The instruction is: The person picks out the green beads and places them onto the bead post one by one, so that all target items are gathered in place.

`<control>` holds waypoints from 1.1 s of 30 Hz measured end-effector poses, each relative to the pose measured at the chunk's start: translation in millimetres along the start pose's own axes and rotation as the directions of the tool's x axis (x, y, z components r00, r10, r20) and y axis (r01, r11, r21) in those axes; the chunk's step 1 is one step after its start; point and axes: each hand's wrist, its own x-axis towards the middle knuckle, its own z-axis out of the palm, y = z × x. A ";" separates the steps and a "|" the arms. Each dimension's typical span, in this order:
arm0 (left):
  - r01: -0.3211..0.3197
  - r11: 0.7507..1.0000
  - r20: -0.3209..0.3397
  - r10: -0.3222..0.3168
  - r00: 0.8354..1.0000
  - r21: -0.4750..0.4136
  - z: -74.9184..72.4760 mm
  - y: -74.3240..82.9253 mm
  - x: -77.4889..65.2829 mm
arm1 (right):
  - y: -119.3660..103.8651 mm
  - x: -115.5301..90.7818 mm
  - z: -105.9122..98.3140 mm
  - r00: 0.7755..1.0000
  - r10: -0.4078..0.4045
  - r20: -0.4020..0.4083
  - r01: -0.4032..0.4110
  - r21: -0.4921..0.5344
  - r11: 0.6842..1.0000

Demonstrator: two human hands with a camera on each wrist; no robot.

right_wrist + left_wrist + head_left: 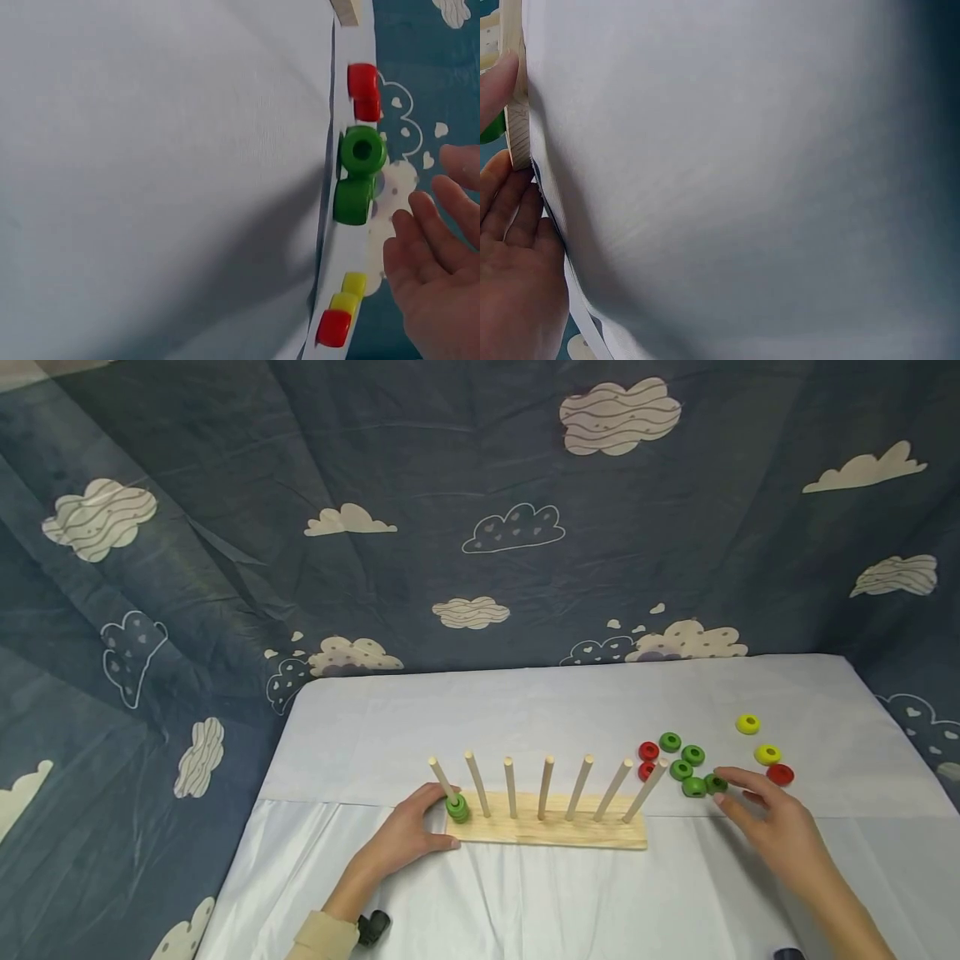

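Note:
At the left end of a wooden peg board, my left hand grips it, thumb on the front edge and fingers behind. Green beads are stacked low on the leftmost of its several upright pegs. In the left wrist view the thumb and fingers of the left hand lie around the board's end. On the right, my right hand reaches over the cloth, thumb and forefinger spread close by a green bead. The right wrist view shows that hand with fingers extended beside the green beads.
Several more green beads lie loosely grouped left of the right hand, with two red beads beside them. Farther right are two yellow beads and a red bead. A cloud-patterned dark curtain hangs behind the white-covered table.

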 end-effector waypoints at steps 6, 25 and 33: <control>-0.002 1.000 0.002 0.002 1.000 -0.004 0.3 0.2 0.3 | 5.8 13.0 -1.2 0.999 0.004 0.052 -0.002 -0.031 1.000; 0.010 1.000 -0.007 -0.010 1.000 0.001 1.0 -0.1 0.3 | 25.3 28.6 9.3 0.999 -0.033 0.026 0.036 -0.140 0.989; 0.013 1.000 -0.008 -0.013 1.000 -0.003 1.2 0.7 -0.8 | 25.3 24.9 9.6 1.000 0.006 -0.014 -0.008 -0.120 0.993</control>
